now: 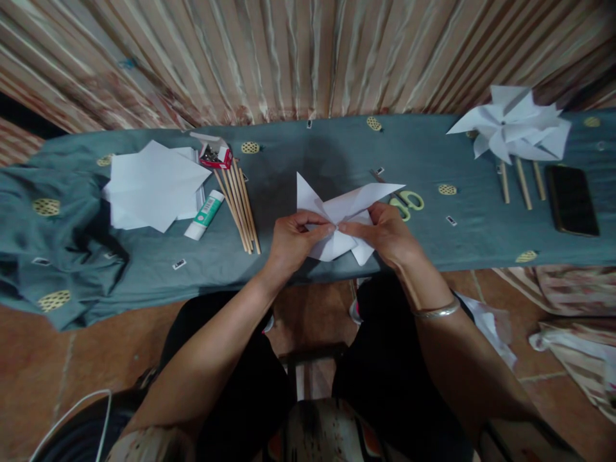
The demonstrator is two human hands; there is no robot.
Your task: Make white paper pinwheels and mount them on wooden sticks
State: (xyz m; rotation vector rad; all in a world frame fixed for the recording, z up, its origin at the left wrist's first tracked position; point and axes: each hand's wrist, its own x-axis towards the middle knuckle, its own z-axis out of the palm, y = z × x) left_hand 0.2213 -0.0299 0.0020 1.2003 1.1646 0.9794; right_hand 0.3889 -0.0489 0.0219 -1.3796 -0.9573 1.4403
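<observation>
A white paper pinwheel [353,202] is held over the near edge of the cloth-covered table, its blades folded in to the middle. My left hand [296,239] pinches it from the left, thumb and fingers meeting at the centre. From the right, my right hand [389,234] grips it with the thumb pressed at the same centre point. Just behind the right hand lie scissors [409,200] with yellow-green handles, partly hidden by the paper. Left of my left hand are several wooden sticks [243,208] and a glue stick [205,215].
Stacked white paper sheets [154,186] lie at the left, beside a small red-and-white box [215,154] of metal pins. Finished paper pinwheels [514,125] on sticks sit at the far right, near a black phone [572,199]. A pleated curtain [308,58] hangs behind the table.
</observation>
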